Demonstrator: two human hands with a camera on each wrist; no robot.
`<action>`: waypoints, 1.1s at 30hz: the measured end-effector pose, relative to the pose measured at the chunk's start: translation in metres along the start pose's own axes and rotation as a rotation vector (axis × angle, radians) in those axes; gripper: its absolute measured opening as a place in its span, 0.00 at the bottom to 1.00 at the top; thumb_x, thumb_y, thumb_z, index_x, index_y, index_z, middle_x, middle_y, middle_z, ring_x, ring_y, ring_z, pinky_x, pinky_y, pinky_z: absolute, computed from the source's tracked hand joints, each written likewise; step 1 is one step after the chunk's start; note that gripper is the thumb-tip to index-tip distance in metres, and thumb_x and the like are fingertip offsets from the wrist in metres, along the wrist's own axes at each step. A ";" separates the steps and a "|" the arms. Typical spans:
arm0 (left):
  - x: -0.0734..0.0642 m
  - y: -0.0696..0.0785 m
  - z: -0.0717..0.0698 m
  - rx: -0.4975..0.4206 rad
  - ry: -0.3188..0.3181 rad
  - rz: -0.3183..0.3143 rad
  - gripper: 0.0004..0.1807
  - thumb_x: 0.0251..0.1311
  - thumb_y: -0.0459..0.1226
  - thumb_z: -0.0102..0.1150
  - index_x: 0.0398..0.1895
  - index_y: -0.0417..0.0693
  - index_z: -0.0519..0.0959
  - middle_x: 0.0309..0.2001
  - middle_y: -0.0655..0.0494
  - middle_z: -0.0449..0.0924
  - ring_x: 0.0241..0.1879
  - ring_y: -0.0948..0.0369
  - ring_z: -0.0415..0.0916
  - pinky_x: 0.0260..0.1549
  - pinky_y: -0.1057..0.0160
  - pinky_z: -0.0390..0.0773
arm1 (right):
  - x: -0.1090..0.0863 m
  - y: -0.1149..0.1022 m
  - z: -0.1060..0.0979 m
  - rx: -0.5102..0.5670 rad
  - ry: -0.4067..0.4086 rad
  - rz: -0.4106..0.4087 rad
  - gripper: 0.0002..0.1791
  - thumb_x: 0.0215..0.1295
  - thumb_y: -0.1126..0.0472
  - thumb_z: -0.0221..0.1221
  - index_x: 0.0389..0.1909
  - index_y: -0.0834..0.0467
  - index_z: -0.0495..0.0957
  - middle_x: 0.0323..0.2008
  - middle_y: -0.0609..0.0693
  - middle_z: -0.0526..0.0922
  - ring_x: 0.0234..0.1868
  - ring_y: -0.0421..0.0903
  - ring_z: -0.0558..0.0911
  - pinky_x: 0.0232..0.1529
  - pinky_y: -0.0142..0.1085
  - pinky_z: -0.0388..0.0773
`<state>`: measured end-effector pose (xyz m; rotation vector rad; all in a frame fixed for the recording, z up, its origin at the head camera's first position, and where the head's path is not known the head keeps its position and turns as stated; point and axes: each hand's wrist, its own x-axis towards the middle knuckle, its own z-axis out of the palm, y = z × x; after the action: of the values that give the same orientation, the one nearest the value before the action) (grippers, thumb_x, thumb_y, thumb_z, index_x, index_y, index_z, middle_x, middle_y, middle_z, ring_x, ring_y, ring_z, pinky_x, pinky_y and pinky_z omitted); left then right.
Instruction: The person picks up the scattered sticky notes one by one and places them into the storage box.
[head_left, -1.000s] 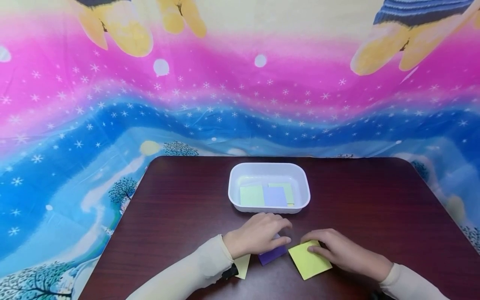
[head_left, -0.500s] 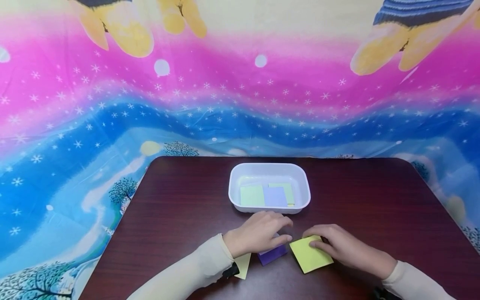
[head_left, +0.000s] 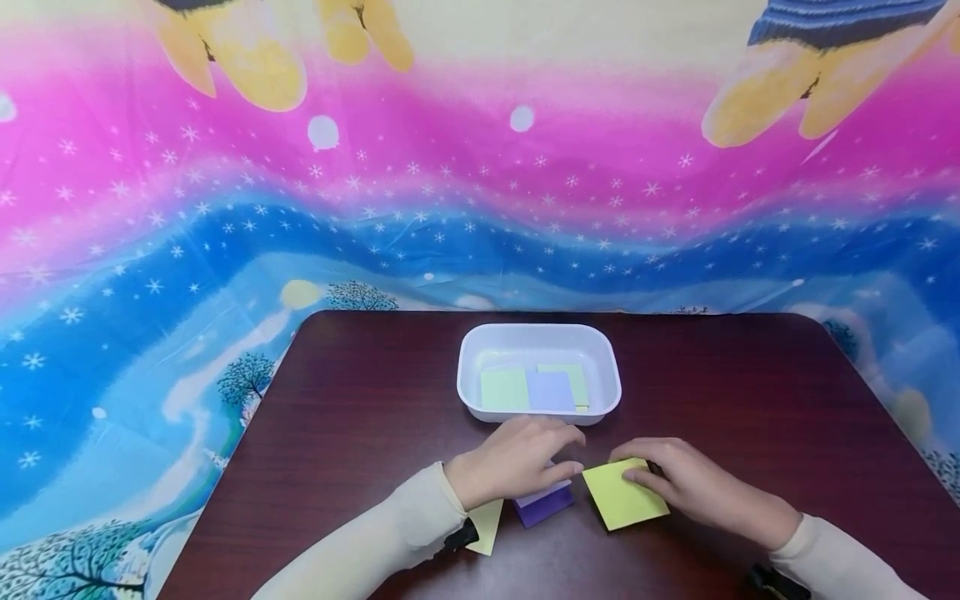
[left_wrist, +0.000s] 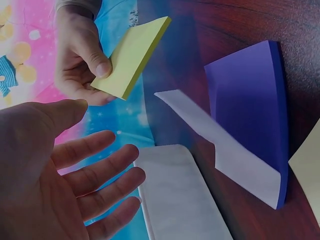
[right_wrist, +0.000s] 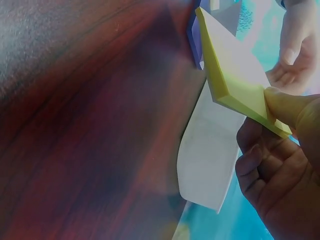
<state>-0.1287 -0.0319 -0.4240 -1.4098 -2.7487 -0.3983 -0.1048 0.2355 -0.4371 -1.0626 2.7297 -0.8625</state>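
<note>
My right hand (head_left: 678, 475) pinches a yellow sticky note pad (head_left: 624, 493) between thumb and fingers; in the right wrist view the pad (right_wrist: 235, 75) is tilted and raised off the table. To its left, my left hand (head_left: 517, 462) holds nothing, its fingers spread loosely in the left wrist view. Below that hand lies a purple sticky note pad (left_wrist: 245, 100) with a pale lilac sheet (left_wrist: 225, 150) lifting from it. A pale yellow pad (head_left: 487, 529) is partly hidden under the left wrist.
Behind the hands stands a white plastic tub (head_left: 467, 392). Inside it lie a light green note (head_left: 504, 389), a lilac note (head_left: 551, 392) and another greenish note (head_left: 576, 379) partly covered. The dark wooden table (head_left: 360, 392) meets a printed curtain (head_left: 480, 208) at its far edge.
My right hand has raised the yellow pad slightly and moved it forward, away from me. The left hand has shifted very little; more of the lilac sheet shows below it.
</note>
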 end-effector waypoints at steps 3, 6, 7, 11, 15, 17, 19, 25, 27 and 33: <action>0.001 -0.001 -0.002 -0.010 -0.002 -0.011 0.19 0.72 0.50 0.56 0.57 0.52 0.81 0.51 0.61 0.87 0.48 0.66 0.84 0.49 0.68 0.80 | 0.000 0.000 -0.002 -0.014 0.009 0.008 0.09 0.70 0.62 0.62 0.48 0.52 0.84 0.43 0.38 0.87 0.44 0.30 0.81 0.41 0.32 0.80; 0.002 -0.002 -0.005 -0.018 0.002 -0.022 0.18 0.72 0.50 0.56 0.57 0.52 0.81 0.52 0.62 0.86 0.49 0.65 0.84 0.49 0.67 0.80 | 0.001 0.000 -0.004 -0.022 0.015 0.014 0.10 0.70 0.62 0.62 0.49 0.53 0.84 0.44 0.39 0.87 0.44 0.31 0.81 0.42 0.32 0.81; 0.002 -0.003 -0.006 -0.020 0.002 -0.026 0.18 0.72 0.50 0.56 0.57 0.53 0.81 0.52 0.62 0.86 0.49 0.65 0.84 0.50 0.66 0.80 | 0.002 0.000 -0.005 -0.024 0.018 0.012 0.09 0.70 0.62 0.62 0.49 0.54 0.84 0.43 0.39 0.87 0.44 0.31 0.81 0.42 0.32 0.81; 0.002 -0.003 -0.007 -0.026 0.003 -0.035 0.18 0.72 0.51 0.55 0.57 0.53 0.81 0.52 0.62 0.86 0.49 0.65 0.84 0.51 0.66 0.80 | 0.003 -0.001 -0.007 -0.036 0.034 -0.002 0.09 0.69 0.63 0.62 0.48 0.54 0.84 0.43 0.39 0.87 0.44 0.31 0.81 0.41 0.32 0.81; 0.002 -0.004 -0.009 -0.030 0.004 -0.041 0.19 0.73 0.51 0.55 0.58 0.53 0.81 0.51 0.61 0.86 0.50 0.65 0.83 0.52 0.66 0.79 | 0.003 -0.003 -0.011 -0.040 0.032 0.003 0.09 0.69 0.61 0.62 0.48 0.54 0.85 0.44 0.39 0.87 0.45 0.32 0.83 0.42 0.33 0.82; 0.001 -0.003 -0.010 -0.029 0.006 -0.045 0.19 0.73 0.51 0.55 0.58 0.53 0.80 0.52 0.61 0.86 0.51 0.65 0.83 0.53 0.65 0.79 | 0.003 -0.003 -0.012 -0.038 0.030 0.006 0.10 0.70 0.61 0.62 0.49 0.54 0.84 0.44 0.39 0.87 0.46 0.32 0.83 0.43 0.33 0.82; 0.001 -0.004 -0.010 -0.025 0.009 -0.047 0.19 0.73 0.51 0.54 0.58 0.53 0.80 0.52 0.62 0.86 0.52 0.65 0.83 0.53 0.65 0.79 | 0.004 -0.004 -0.012 -0.040 0.040 -0.004 0.09 0.70 0.61 0.62 0.49 0.53 0.85 0.44 0.39 0.87 0.45 0.32 0.83 0.42 0.33 0.82; 0.001 -0.004 -0.012 -0.025 0.017 -0.047 0.19 0.73 0.51 0.54 0.59 0.53 0.80 0.53 0.62 0.86 0.53 0.65 0.83 0.54 0.65 0.79 | 0.005 -0.004 -0.014 -0.042 0.083 -0.052 0.09 0.68 0.62 0.63 0.47 0.53 0.85 0.42 0.37 0.87 0.42 0.29 0.81 0.40 0.31 0.80; 0.001 -0.004 -0.013 -0.028 0.019 -0.049 0.19 0.73 0.51 0.54 0.59 0.53 0.80 0.53 0.62 0.86 0.53 0.65 0.83 0.54 0.65 0.79 | 0.006 -0.004 -0.014 -0.045 0.089 -0.057 0.09 0.68 0.63 0.63 0.47 0.53 0.85 0.42 0.38 0.87 0.42 0.29 0.81 0.39 0.31 0.80; 0.002 -0.006 -0.017 -0.037 0.028 -0.048 0.18 0.73 0.50 0.54 0.58 0.53 0.80 0.52 0.61 0.86 0.52 0.65 0.83 0.54 0.65 0.79 | 0.009 -0.005 -0.018 -0.070 0.106 -0.042 0.10 0.67 0.63 0.64 0.48 0.55 0.85 0.43 0.41 0.88 0.43 0.31 0.82 0.40 0.32 0.81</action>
<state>-0.1359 -0.0378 -0.4090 -1.3370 -2.7713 -0.4702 -0.1132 0.2354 -0.4188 -1.1218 2.8540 -0.8583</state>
